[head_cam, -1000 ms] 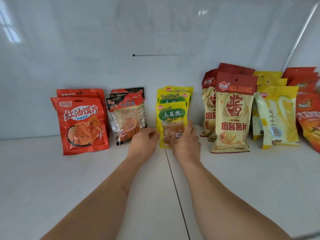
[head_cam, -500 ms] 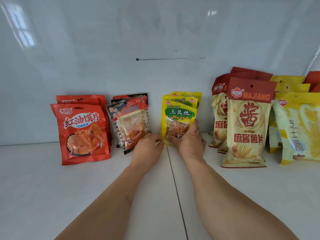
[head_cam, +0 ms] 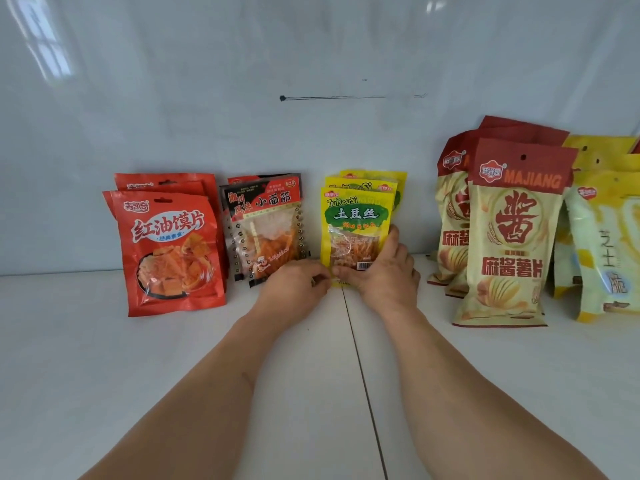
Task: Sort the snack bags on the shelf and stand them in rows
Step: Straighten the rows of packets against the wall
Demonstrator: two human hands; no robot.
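the upright yellow plastic shredded-potato snack bag point(head_cam: 356, 230) stands on the white shelf point(head_cam: 104, 358), its bottom pinched between the left hand point(head_cam: 294, 289) and right hand point(head_cam: 384, 275), fingers curled around its lower edges.

Place: it looks like a shop shelf, or a shelf set up like one.
Shelf point(head_cam: 104, 358): white and flat, with a thin seam down the middle.
Back wall point(head_cam: 207, 98): plain, white and shiny, with window light on it.
Goods: many snack bags of the same kinds stand in rows, front to back: red bags point(head_cam: 173, 251), black-and-red bags point(head_cam: 265, 230), yellow bags point(head_cam: 356, 216), tall cream bags point(head_cam: 509, 237).
Labels: bright printed fronts all face out.
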